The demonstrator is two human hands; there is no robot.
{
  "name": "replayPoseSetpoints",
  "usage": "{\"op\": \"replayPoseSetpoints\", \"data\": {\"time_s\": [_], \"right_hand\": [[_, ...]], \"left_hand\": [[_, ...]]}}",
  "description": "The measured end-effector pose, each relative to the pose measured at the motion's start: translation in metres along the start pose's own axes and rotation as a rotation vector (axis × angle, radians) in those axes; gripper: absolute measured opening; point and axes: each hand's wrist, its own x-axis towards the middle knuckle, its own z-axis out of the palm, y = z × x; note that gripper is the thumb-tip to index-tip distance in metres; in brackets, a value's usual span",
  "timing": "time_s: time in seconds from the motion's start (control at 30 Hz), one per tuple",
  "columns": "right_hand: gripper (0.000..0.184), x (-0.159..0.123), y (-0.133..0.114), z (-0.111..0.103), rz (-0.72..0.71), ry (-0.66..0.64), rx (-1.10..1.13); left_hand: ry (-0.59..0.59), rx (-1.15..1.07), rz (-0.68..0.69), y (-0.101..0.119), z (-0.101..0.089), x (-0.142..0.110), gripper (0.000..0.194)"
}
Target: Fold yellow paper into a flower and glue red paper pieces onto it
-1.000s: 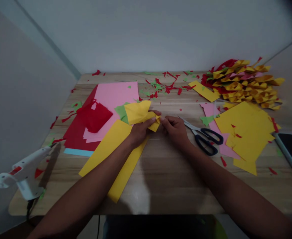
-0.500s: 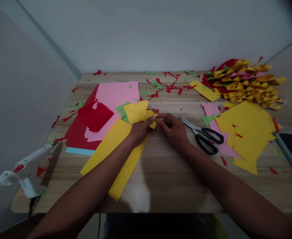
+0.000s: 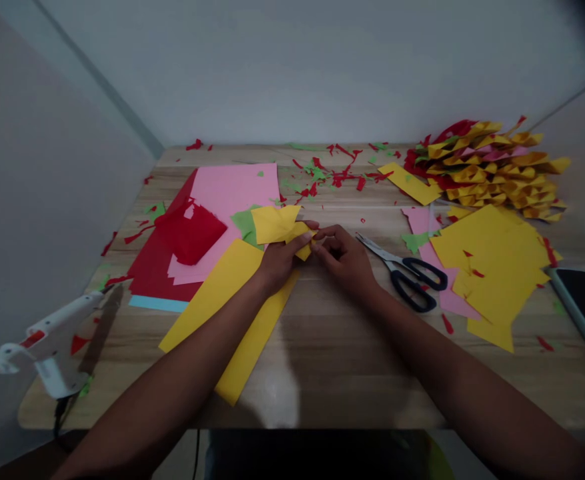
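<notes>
A white glue gun (image 3: 60,340) is stood at the bench's (image 3: 342,373) left edge. Mid-bench, folded yellow paper (image 3: 302,248) is gripped between the left hand's (image 3: 278,263) thumb and fingers, its right edge pinched by the right hand (image 3: 346,260); scissors (image 3: 406,272) are laid just beside.

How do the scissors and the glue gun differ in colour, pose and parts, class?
The scissors have metal blades and dark blue handles; the glue gun is white with a red-orange part. The scissors lie flat with blades slightly parted, while the glue gun stands upright on its grip. A dark cord runs from the glue gun; the scissors have none. Both are on the table, and neither is held.
</notes>
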Motion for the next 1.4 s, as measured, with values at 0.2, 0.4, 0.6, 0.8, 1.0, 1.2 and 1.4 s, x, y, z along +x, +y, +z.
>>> {"op": "replayPoseSetpoints", "data": {"time_s": [0.2,0.4,0.6,0.8,1.0,1.2,1.4], "right_hand": [[0.023,0.001,0.005,0.002,0.005,-0.019,0.102],[0.027,0.001,0.006,0.002,-0.007,-0.051,0.163],[0.032,0.000,-0.001,0.000,-0.021,-0.050,0.131],[0.044,-0.001,0.001,0.002,0.025,0.020,0.171],[0.021,-0.001,0.005,0.004,0.004,0.024,0.103],[0.024,-0.001,-0.001,0.002,0.032,0.017,0.080],[0.039,0.001,-0.002,0.000,0.100,-0.020,0.193]], "left_hand": [[-0.031,-0.041,-0.030,0.003,0.003,-0.002,0.031],[0.009,0.040,0.011,0.003,0.001,-0.001,0.029],[-0.001,-0.006,0.024,-0.002,0.000,0.000,0.029],[0.016,0.017,-0.006,0.000,0.004,-0.003,0.029],[0.036,-0.019,-0.004,-0.002,0.005,-0.002,0.027],[0.065,0.001,-0.010,-0.008,0.004,-0.003,0.034],[0.062,0.012,-0.009,-0.005,0.004,-0.002,0.034]]}}
